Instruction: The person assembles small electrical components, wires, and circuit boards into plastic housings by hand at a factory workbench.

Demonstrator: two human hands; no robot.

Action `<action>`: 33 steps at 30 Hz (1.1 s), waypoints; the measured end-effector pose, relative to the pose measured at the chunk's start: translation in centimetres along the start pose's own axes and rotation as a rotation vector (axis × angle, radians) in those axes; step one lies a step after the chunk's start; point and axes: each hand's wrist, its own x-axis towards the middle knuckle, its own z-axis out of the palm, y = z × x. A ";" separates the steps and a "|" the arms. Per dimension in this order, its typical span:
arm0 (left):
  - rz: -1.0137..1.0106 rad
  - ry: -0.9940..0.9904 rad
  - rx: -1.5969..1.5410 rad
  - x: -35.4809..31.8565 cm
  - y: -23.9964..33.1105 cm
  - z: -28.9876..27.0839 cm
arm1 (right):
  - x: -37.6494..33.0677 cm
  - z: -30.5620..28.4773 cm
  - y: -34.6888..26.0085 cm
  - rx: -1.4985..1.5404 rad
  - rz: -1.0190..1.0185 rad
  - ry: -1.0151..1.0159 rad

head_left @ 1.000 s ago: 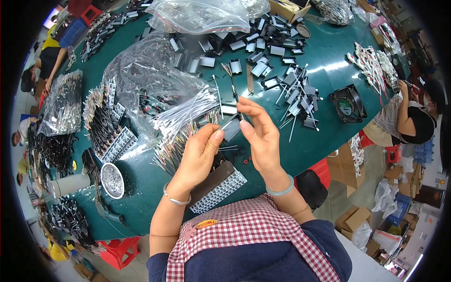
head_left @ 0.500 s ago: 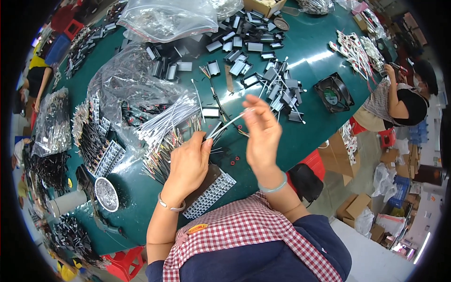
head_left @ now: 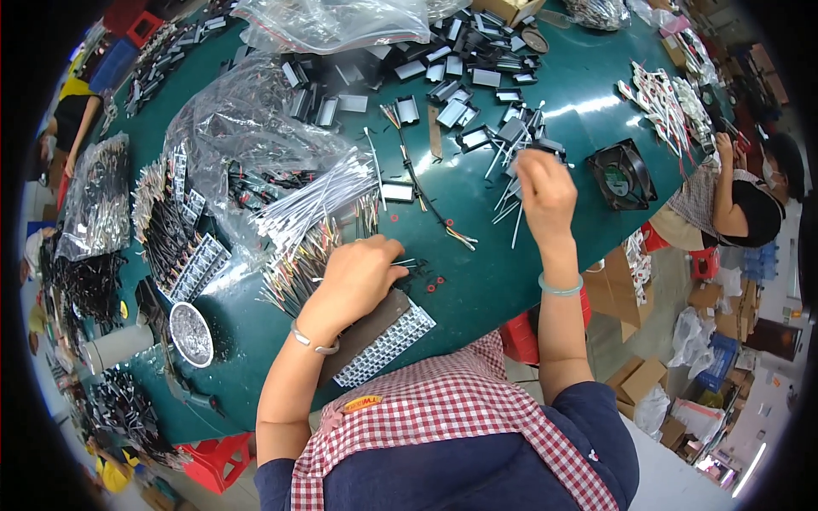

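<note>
My left hand [head_left: 362, 274] is closed beside a bundle of thin multicoloured wires [head_left: 294, 268]; whatever its fingers hold is hidden. A few thin wire ends show past its thumb. My right hand [head_left: 547, 194] is raised farther right, fingers curled, over the near edge of a group of black-and-silver casings with white cable ties [head_left: 504, 204]. What it holds, if anything, is hidden. A thick bunch of white cable ties [head_left: 311, 203] lies beyond my left hand. Between the hands are a wire harness [head_left: 415, 175], a single casing [head_left: 397, 192] and small red rings [head_left: 435, 284].
Many casings [head_left: 456, 64] cover the far table, beside plastic bags [head_left: 332, 21]. A black fan [head_left: 623, 175] stands at the right. A white cup [head_left: 192, 334] and a grid of metal-and-white parts [head_left: 392, 341] are nearer. A co-worker [head_left: 741, 183] sits at the right.
My right hand has moved right, away from the left, to the casings. The white cable tie earlier held between both hands no longer shows there. My left hand has lowered slightly.
</note>
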 end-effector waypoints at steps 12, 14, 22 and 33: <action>0.013 0.358 -0.150 -0.8 1.1 -2.6 | 3.2 7.3 -7.8 0.568 0.238 -0.265; 0.009 0.424 -0.184 -1.3 1.0 -3.5 | 3.9 9.1 -8.4 0.586 0.269 -0.302; -0.303 0.456 -0.456 -3.3 -0.3 -4.5 | 8.3 16.3 -8.8 0.359 0.153 -0.124; -0.325 0.606 -0.627 -3.6 -1.0 -4.0 | 8.7 14.4 -9.1 0.251 0.203 -0.268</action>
